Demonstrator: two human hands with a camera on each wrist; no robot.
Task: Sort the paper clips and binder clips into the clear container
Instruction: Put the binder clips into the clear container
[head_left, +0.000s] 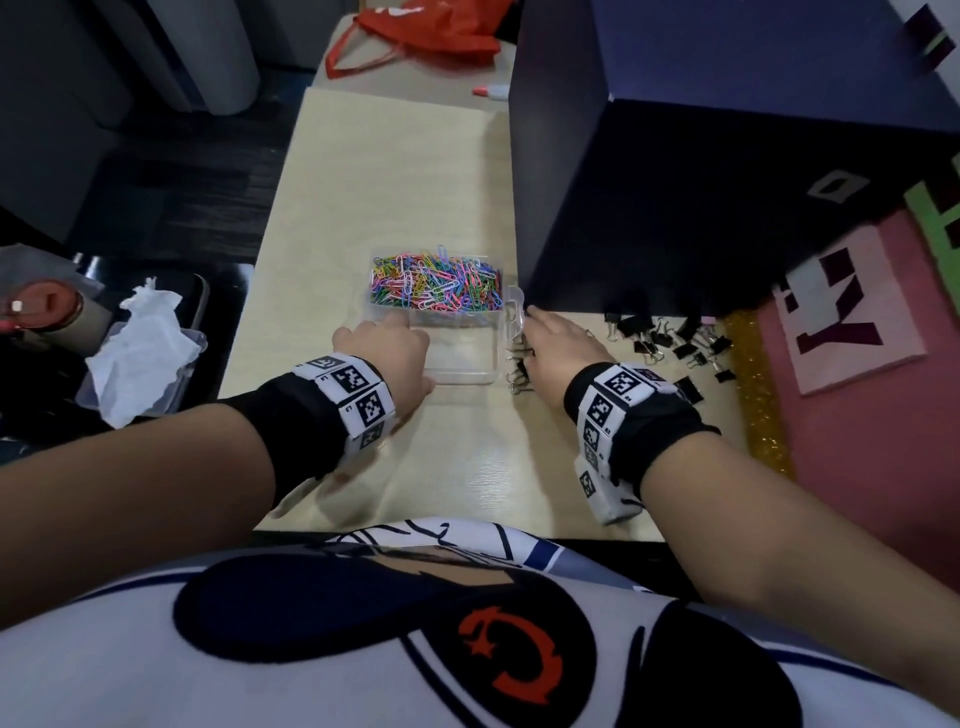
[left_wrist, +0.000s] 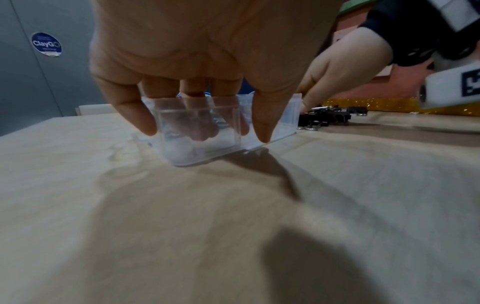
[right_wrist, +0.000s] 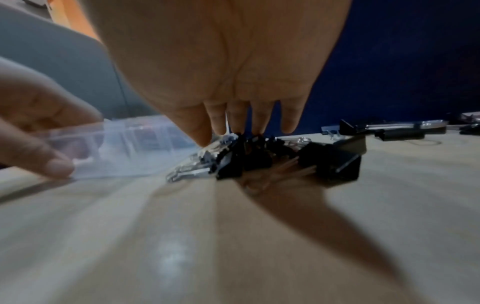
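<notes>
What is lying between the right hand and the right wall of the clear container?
In the head view, a small bunch of black binder clips lies there, between the right hand and the clear container.

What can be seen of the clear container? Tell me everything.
The clear container is a see-through plastic box with no lid on it, standing flat on the pale wooden table. A divider splits it: the far compartment is heaped with coloured paper clips, the near one looks empty. The left hand grips its near left corner, fingers reaching inside and thumb outside. The right hand gathers black binder clips against its right wall.
</notes>
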